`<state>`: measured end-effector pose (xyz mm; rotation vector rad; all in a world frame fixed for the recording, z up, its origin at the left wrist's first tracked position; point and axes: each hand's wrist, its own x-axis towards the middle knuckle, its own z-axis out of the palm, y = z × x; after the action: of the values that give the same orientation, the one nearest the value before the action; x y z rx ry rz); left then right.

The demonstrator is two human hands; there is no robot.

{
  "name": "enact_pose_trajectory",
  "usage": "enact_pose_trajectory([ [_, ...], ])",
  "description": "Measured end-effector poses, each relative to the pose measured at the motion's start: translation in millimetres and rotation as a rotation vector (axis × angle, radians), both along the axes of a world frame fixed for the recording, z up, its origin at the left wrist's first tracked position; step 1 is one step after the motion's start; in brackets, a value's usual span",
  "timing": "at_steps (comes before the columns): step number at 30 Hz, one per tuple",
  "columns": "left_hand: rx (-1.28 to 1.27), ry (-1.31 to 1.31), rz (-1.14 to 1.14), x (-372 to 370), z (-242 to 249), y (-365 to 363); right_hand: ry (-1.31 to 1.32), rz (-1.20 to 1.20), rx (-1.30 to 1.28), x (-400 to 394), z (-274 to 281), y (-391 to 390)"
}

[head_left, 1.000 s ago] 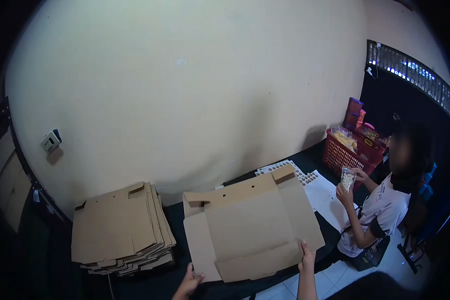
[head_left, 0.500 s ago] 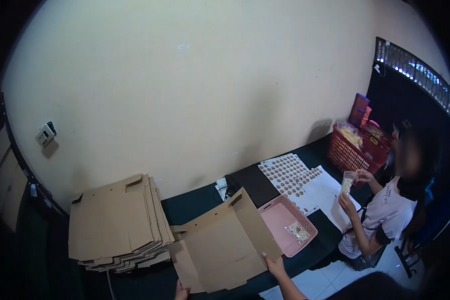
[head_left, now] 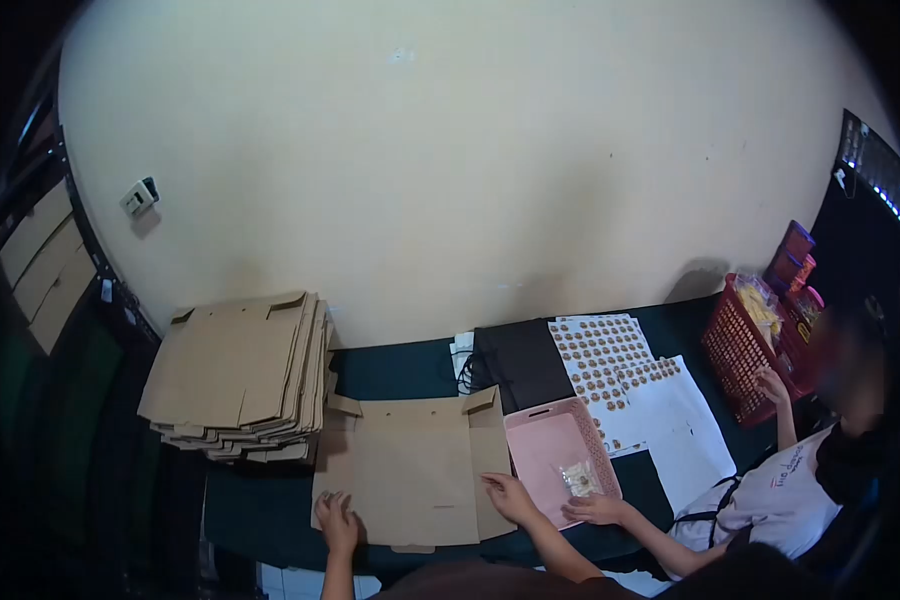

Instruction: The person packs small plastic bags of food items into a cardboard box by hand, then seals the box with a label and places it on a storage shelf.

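Observation:
An unfolded brown cardboard box (head_left: pixel 412 470) lies on the dark green table in front of me, its side flaps partly raised. My left hand (head_left: pixel 337 522) rests on its left flap near the front, fingers spread and laid on the board. On the right flap, my right hand (head_left: pixel 508 497) touches the cardboard with fingers stretched toward the crease. Just right of the box is a pink plastic basket (head_left: pixel 545 450) holding a small clear bag of pale pieces (head_left: pixel 579 478). A co-worker's hand (head_left: pixel 595 509) reaches over the basket's near edge beside that bag.
A tall stack of flattened cardboard boxes (head_left: pixel 232 365) stands at the left. Sheets of round stickers (head_left: pixel 600 365), a black folder-like item (head_left: pixel 513 368) and a red basket (head_left: pixel 740 350) of packages lie to the right. The co-worker (head_left: pixel 785 500) sits at the right end.
The box has been turned and laid squarely on the table, and my hands have moved onto its flaps. The co-worker's bag is out of their raised hand; one hand now reaches into the pink basket.

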<state>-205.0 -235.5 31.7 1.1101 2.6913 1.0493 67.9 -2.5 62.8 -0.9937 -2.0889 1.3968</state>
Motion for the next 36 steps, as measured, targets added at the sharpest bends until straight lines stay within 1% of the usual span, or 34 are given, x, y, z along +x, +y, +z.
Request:
enact_pose_trajectory([
  [1, -0.004, -0.053, -0.05, 5, -10, 7, -0.019, 0.116, 0.116, -9, -2, -3],
  [3, -0.036, -0.083, 0.001, 24, -28, 9, -0.127, 0.305, 0.27, -26, -30, -7],
  [5, -0.238, -0.073, 0.123, 39, -39, 15, -0.323, 0.441, 0.386, -30, -45, -16],
  [6, -0.276, -0.106, 0.121, 42, -39, 16, -0.427, 0.49, 0.423, -30, -43, -19],
  [7, -0.27, -0.107, 0.132, 43, -39, 18, -0.426, 0.5, 0.432, -29, -40, -15],
  [9, -0.339, -0.196, 0.013, 43, -37, 15, -0.483, 0.484, 0.523, -31, -42, -10],
  [11, -0.308, -0.195, 0.023, 41, -39, 10, -0.468, 0.494, 0.505, -33, -52, -2],
  [13, -0.267, -0.356, 0.039, 35, -18, 16, -0.43, 0.497, 0.413, -35, -67, 9],
  [14, -0.177, -0.274, 0.091, 38, -8, 16, -0.402, 0.483, 0.381, -34, -62, 14],
  [15, -0.167, -0.282, 0.118, 33, -26, 15, -0.403, 0.511, 0.393, -34, -65, 20],
  [16, 0.171, -0.465, 0.227, 22, -54, 16, -0.373, 0.435, 0.411, -34, -69, 25],
  [17, 0.519, -0.632, 0.329, 19, -55, 19, -0.34, 0.358, 0.429, -36, -71, 32],
  [18, 0.662, -0.73, 0.49, 16, -55, 17, -0.338, 0.383, 0.438, -37, -74, 39],
  [19, 0.674, -0.727, 0.509, 15, -60, 9, -0.316, 0.34, 0.44, -38, -71, 44],
  [20, 0.784, -0.893, 0.521, 13, -65, -3, -0.294, 0.295, 0.439, -40, -67, 49],
  [21, 0.891, -1.059, 0.529, 14, -71, -13, -0.294, 0.313, 0.44, -42, -66, 54],
  [22, 0.897, -1.055, 0.546, 19, -81, -17, -0.291, 0.268, 0.486, -46, -65, 61],
  [23, 0.794, -0.917, 0.581, 23, -91, -21, -0.288, 0.223, 0.529, -50, -65, 67],
  [24, 0.689, -0.779, 0.611, 24, -100, -25, -0.303, 0.214, 0.549, -54, -53, 74],
  [25, 0.583, -0.644, 0.635, 24, -108, -29, -0.301, 0.227, 0.547, -60, -53, 82],
  [27, 0.575, -0.617, 0.627, 27, -117, -43, -0.342, 0.173, 0.535, -67, -59, 93],
  [29, 0.462, -0.412, 0.737, 32, -132, -56, -0.374, 0.194, 0.538, -77, -55, 92],
  [30, 0.361, -0.375, 0.853, 46, -102, -51, -0.339, 0.275, 0.53, -83, -48, 86],
  [31, 0.459, -0.734, 0.77, 46, -95, -61, -0.299, 0.356, 0.517, -86, -45, 73],
  [32, 0.506, -0.905, 0.765, 52, -83, -65, -0.302, 0.375, 0.502, -85, -47, 57],
  [33, 0.559, -1.07, 0.752, 57, -67, -62, -0.301, 0.55, 0.442, -87, -48, 41],
  [34, 0.582, -1.084, 0.707, 62, -51, -56, -0.298, 0.72, 0.381, -88, -49, 25],
  [35, 0.559, -1.107, 0.699, 63, -45, -54, -0.298, 0.729, 0.37, -87, -46, 9],
  [36, 0.532, -1.138, 0.717, 62, -42, -51, -0.355, 0.873, 0.461, -83, -43, -7],
])
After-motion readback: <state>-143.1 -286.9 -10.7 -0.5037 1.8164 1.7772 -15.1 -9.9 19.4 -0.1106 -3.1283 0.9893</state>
